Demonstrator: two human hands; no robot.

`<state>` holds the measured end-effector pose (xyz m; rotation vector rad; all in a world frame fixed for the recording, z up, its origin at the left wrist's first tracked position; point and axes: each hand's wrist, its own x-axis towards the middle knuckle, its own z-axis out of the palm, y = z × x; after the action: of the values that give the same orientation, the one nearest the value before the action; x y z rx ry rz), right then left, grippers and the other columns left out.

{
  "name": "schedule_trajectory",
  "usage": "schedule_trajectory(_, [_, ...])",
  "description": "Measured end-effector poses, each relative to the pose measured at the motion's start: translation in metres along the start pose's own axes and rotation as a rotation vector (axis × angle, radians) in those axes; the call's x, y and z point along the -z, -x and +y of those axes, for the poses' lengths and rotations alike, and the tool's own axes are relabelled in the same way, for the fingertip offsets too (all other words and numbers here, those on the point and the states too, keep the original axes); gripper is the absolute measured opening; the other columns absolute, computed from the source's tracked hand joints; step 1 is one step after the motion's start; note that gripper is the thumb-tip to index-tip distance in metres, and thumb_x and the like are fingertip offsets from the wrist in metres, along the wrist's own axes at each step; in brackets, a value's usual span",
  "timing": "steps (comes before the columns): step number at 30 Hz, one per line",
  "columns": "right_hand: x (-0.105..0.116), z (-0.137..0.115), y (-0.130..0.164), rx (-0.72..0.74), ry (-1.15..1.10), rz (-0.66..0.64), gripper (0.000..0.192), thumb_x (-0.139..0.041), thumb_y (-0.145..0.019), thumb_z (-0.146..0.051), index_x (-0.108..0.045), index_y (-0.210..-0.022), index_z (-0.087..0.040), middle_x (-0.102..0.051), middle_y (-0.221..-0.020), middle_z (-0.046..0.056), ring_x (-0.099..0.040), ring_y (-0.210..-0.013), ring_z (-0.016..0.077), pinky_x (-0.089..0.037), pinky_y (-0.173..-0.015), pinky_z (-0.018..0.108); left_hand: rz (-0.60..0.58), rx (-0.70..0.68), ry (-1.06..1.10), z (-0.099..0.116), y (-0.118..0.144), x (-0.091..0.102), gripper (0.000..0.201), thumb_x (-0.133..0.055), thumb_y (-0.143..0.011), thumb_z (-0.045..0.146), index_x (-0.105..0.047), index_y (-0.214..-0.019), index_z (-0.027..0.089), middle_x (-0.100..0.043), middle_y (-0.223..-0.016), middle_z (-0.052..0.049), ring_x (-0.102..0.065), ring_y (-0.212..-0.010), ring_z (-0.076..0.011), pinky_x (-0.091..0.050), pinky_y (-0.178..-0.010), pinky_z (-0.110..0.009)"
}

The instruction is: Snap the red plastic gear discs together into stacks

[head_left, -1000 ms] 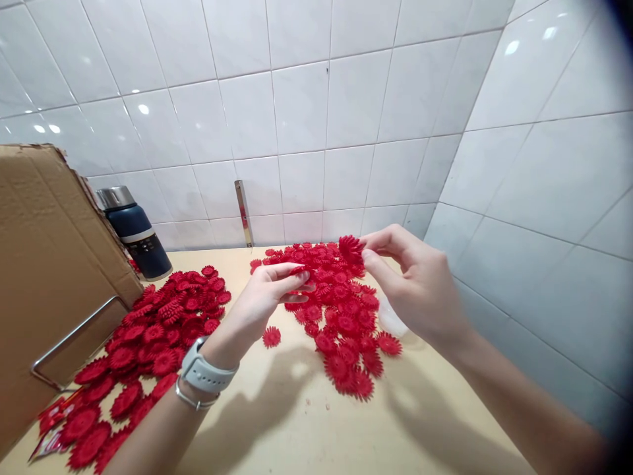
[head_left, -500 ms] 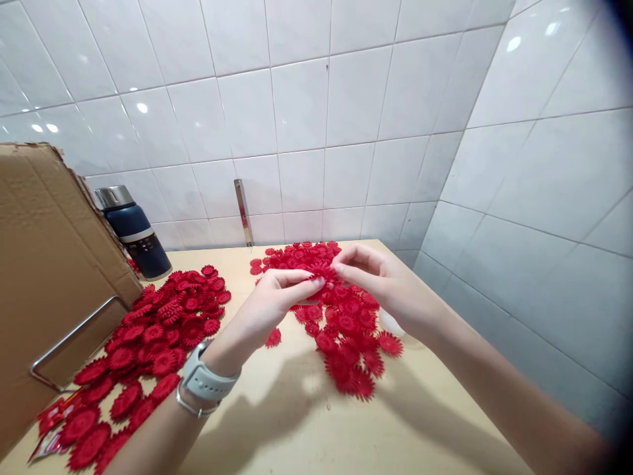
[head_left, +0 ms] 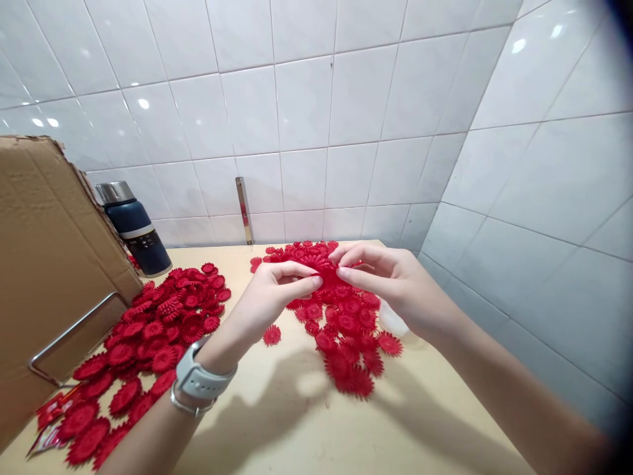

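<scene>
My left hand [head_left: 271, 295] and my right hand [head_left: 390, 280] meet above the table, fingertips pinching the same red flower-shaped plastic piece [head_left: 327, 272] between them. Right under the hands lies a loose heap of red flower pieces [head_left: 349, 323] on the tan table [head_left: 297, 422]. A second, wider heap of red flower pieces [head_left: 148, 343] spreads to the left, near my left forearm. A single red flower [head_left: 271, 335] lies alone between the two heaps. My left wrist wears a grey watch [head_left: 200, 379] and a thin bangle.
A cardboard box [head_left: 44, 264] with a metal handle [head_left: 69, 336] stands at the left edge. A dark blue flask [head_left: 133, 227] with a steel lid sits behind it. White tiled walls close the back and right side. A metal strip [head_left: 243, 210] leans against the back wall.
My right hand came down and left with a red flower to meet my left hand; both now pinch the piece together, slightly higher than half a second ago.
</scene>
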<state>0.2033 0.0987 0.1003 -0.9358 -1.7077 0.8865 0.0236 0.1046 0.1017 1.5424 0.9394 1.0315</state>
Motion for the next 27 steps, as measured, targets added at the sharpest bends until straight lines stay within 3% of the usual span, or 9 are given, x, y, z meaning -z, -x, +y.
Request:
schedule_trajectory(8, [0.0005, 0.0059, -0.0032, -0.237, -0.289, -0.05, 0.012, -0.063, -0.075, -0.03, -0.06, -0.069, -0.02, -0.061, -0.077, -0.001, -0.057, -0.077, 0.0158, -0.043, -0.072, 0.03, -0.054, 0.07, 0.089, 0.0042, 0.0013, 0.0011, 0.01, -0.069, -0.068, 0.026, -0.068, -0.067, 0.016, -0.061, -0.072, 0.0, -0.054, -0.07, -0.0118, -0.043, -0.072, -0.027])
schedule_trajectory(11, [-0.0009, 0.0044, -0.0012, -0.185, -0.272, -0.003, 0.011, -0.064, -0.075, -0.032, -0.061, -0.073, -0.021, -0.061, -0.074, -0.002, -0.056, -0.07, 0.0133, -0.043, -0.065, 0.027, -0.023, 0.058, 0.073, 0.0036, 0.0012, 0.0019, 0.012, -0.068, -0.07, 0.027, -0.068, -0.068, 0.016, -0.061, -0.073, -0.001, -0.054, -0.073, -0.0132, -0.043, -0.072, -0.027])
schedule_trajectory(14, [-0.0036, 0.001, 0.0023, -0.067, -0.1, 0.149, 0.01, -0.063, -0.076, -0.03, -0.064, -0.078, -0.02, -0.058, -0.062, -0.002, -0.049, -0.054, 0.0099, -0.039, -0.051, 0.024, 0.02, 0.035, 0.059, 0.0038, 0.0016, 0.0044, 0.021, -0.062, -0.075, 0.034, -0.068, -0.072, 0.015, -0.062, -0.08, -0.004, -0.055, -0.078, -0.0161, -0.045, -0.073, -0.03])
schedule_trajectory(17, [-0.0059, -0.0012, 0.0048, 0.049, -0.033, 0.239, 0.006, -0.061, -0.076, -0.024, -0.065, -0.078, -0.02, -0.06, -0.06, -0.002, -0.051, -0.052, 0.0107, -0.041, -0.048, 0.024, -0.016, 0.033, 0.072, 0.0059, 0.0033, 0.0058, 0.03, -0.054, -0.08, 0.04, -0.069, -0.076, 0.014, -0.063, -0.086, -0.008, -0.057, -0.081, -0.0187, -0.047, -0.073, -0.032])
schedule_trajectory(21, [-0.0059, 0.0006, 0.0045, 0.14, -0.112, 0.159, 0.01, -0.059, -0.074, -0.015, -0.065, -0.077, -0.023, -0.065, -0.079, 0.0, -0.06, -0.071, 0.0143, -0.049, -0.061, 0.026, -0.077, 0.057, 0.084, 0.0087, 0.0056, 0.0036, 0.031, -0.055, -0.079, 0.041, -0.07, -0.077, 0.014, -0.064, -0.089, -0.009, -0.056, -0.089, -0.021, -0.049, -0.073, -0.032])
schedule_trajectory(27, [-0.0046, 0.0075, 0.0026, 0.129, -0.244, 0.05, 0.008, -0.055, -0.077, -0.022, -0.063, -0.076, -0.023, -0.06, -0.073, 0.0, -0.056, -0.071, 0.0153, -0.047, -0.065, 0.029, -0.085, 0.063, 0.089, 0.0039, 0.0046, 0.0006, 0.018, -0.063, -0.074, 0.033, -0.071, -0.079, 0.018, -0.063, -0.084, -0.004, -0.055, -0.084, -0.0169, -0.048, -0.072, -0.029])
